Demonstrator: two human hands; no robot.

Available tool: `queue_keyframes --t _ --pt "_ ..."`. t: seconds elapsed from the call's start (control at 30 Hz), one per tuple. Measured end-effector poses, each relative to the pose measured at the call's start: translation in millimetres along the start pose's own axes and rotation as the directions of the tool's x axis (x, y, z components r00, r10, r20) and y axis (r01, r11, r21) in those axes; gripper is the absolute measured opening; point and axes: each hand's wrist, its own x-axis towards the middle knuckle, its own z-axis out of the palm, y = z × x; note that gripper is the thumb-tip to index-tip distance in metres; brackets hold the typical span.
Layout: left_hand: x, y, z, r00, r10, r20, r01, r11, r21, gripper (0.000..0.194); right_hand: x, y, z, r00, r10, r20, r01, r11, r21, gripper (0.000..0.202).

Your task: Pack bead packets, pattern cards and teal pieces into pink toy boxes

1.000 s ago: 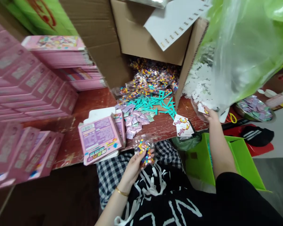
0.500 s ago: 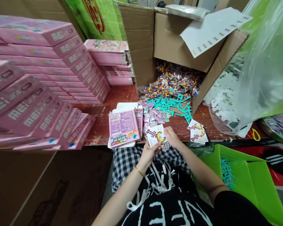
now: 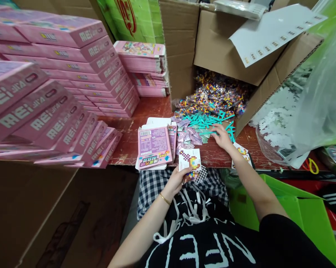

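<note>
In my left hand (image 3: 179, 180) is a white card (image 3: 189, 159) printed with a coloured pixel pattern. Under the card, the same hand grips a clear bag of coloured beads (image 3: 189, 176) and a white grid piece (image 3: 201, 174). My right hand (image 3: 223, 138) is at the near edge of a heap of teal plastic pieces (image 3: 204, 120), thumb and fingertips closed around one teal stick (image 3: 208, 133). Small purple-and-green packets (image 3: 190, 136) lie just left of it. More printed cards (image 3: 241, 154) rest by my right forearm, which partly covers them.
Pink flat boxes (image 3: 154, 145) lie left of the card; pink boxes (image 3: 86, 56) are stacked at far left. An open cardboard box (image 3: 181, 48) holds bagged beads (image 3: 220, 91). At right are a clear bag of white pieces (image 3: 279, 130) and a green bin (image 3: 310, 216).
My right hand has left the card and reached forward to the teal pieces. My left hand still holds the card, with the beads and grid now showing more. The view has shifted slightly.
</note>
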Motion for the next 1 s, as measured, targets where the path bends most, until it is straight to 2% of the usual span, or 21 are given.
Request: queue_keyframes --t 0.03,0.1,0.17,0.2,0.23,0.3,0.37,0.43,0.47,0.53,0.57,0.6,0.63,0.7,0.8,0.87,0.9,0.93,0.97,1.0 --pt "-0.9 1.6 -1.2 1.0 -0.011 0.007 0.01 0.999 0.033 0.043 -8.6 -15.2 -7.5 0.991 -0.128 0.039 0.125 0.989 0.083 0.017" --pt "-4.0 5.5 -2.8 0.999 -0.03 0.03 0.026 0.994 0.104 0.045 -25.1 -46.6 -18.6 0.919 -0.352 0.178 0.313 0.925 0.214 0.018" --pt "-8.5 9.7 -2.8 0.997 -0.05 0.056 0.042 0.99 0.133 0.047 -38.0 -72.4 -23.1 0.828 -0.48 0.29 0.409 0.871 0.273 0.023" --pt "-11.1 11.5 -2.3 0.995 -0.069 0.075 0.06 0.991 0.121 0.047 -42.8 -81.4 -23.2 0.802 -0.513 0.306 0.44 0.854 0.278 0.025" --pt "-13.7 12.7 -1.5 0.992 -0.086 0.093 0.076 0.991 0.107 0.047 -46.6 -87.8 -22.6 0.792 -0.53 0.303 0.461 0.845 0.272 0.028" --pt "-18.3 13.3 0.7 0.989 -0.087 0.122 0.072 0.99 0.118 0.053 -51.9 -94.3 -20.9 0.802 -0.529 0.277 0.474 0.846 0.245 0.029" --pt "-21.2 12.3 2.9 0.989 -0.029 0.145 0.001 0.982 0.188 0.057 -55.6 -96.6 -20.6 0.814 -0.509 0.279 0.456 0.858 0.236 0.029" --pt "-22.1 12.0 4.5 0.985 0.031 0.17 -0.075 0.964 0.257 0.059 -58.4 -97.9 -21.7 0.85 -0.441 0.288 0.375 0.891 0.257 0.027" --pt "-21.9 12.7 5.0 0.982 0.045 0.185 -0.095 0.957 0.275 0.06 -59.5 -98.5 -21.9 0.888 -0.37 0.275 0.289 0.912 0.292 0.032" --pt "-21.2 16.0 5.5 0.973 0.055 0.225 -0.125 0.943 0.307 0.058 -61.6 -99.9 -19.4 0.956 -0.141 0.258 0.016 0.901 0.434 0.062" --pt "-21.1 18.2 5.9 0.966 0.056 0.251 -0.14 0.933 0.332 0.056 -62.7 -100.8 -16.0 0.959 -0.015 0.282 -0.141 0.84 0.525 0.079" --pt "-21.5 20.2 6.6 0.959 0.06 0.277 -0.162 0.919 0.36 0.054 -63.9 -102.0 -11.2 0.938 0.085 0.335 -0.285 0.74 0.609 0.089" --pt "-22.6 21.8 7.6 0.952 0.065 0.299 -0.184 0.902 0.39 0.052 -65.2 -103.7 -5.2 0.902 0.151 0.404 -0.405 0.619 0.673 0.089" --pt "-27.0 23.3 10.2 0.946 0.083 0.314 -0.222 0.871 0.437 0.049 -67.5 -108.4 8.5 0.819 0.204 0.536 -0.571 0.381 0.727 0.073" --pt "-36.1 26.3 10.6 0.947 0.166 0.277 -0.283 0.84 0.464 0.059 -68.2 -115.9 27.3 0.734 0.256 0.629 -0.67 0.123 0.732 0.052" --pt "-39.0 36.2 2.6 0.936 0.265 0.23 -0.347 0.8 0.49 0.074 -65.8 -118.2 37.0 0.709 0.278 0.648 -0.681 0.03 0.732 0.049" --pt "-38.4 45.2 -5.1 0.918 0.357 0.174 -0.394 0.757 0.521 0.08 -64.1 -118.2 41.4 0.702 0.281 0.654 -0.68 -0.006 0.733 0.048" --pt "-36.0 56.8 -15.5 0.875 0.476 0.09 -0.436 0.692 0.575 0.083 -62.2 -117.4 45.7 0.695 0.28 0.662 -0.681 -0.039 0.732 0.046" --pt "-31.8 70.5 -28.0 0.797 0.604 -0.008 -0.455 0.61 0.649 0.083 -60.4 -116.1 50.2 0.688 0.279 0.67 -0.68 -0.074 0.729 0.044" --pt "-25.9 85.5 -41.9 0.678 0.726 -0.115 -0.432 0.52 0.737 0.078 -58.9 -114.6 54.8 0.68 0.283 0.676 -0.678 -0.109 0.727 0.041"
